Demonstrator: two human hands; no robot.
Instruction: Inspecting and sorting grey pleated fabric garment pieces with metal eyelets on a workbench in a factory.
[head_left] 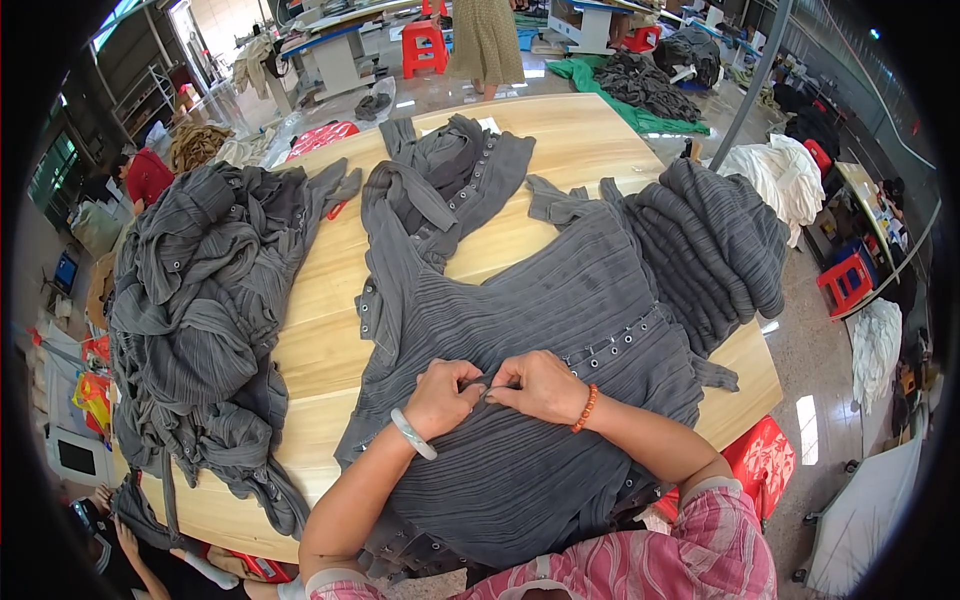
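Note:
A dark grey pleated garment (540,290) lies spread over the wooden table in front of me, with a row of small round metal fasteners (615,345) running toward its right side. My left hand (440,398), a pale bangle on its wrist, pinches a bit of the garment's cloth between thumb and fingers. Close against it, my right hand (545,388), with an orange bead bracelet, pinches the same spot from the other side. The fingertips nearly meet, and whatever small part lies between them is mostly hidden.
A big heap of grey garments (200,310) covers the table's left side. Another grey garment (450,180) lies beyond, and a folded stack (705,245) stands at the right. The wooden table (320,330) has a rounded edge. A co-worker's hand (127,540) handles grey cloth at lower left.

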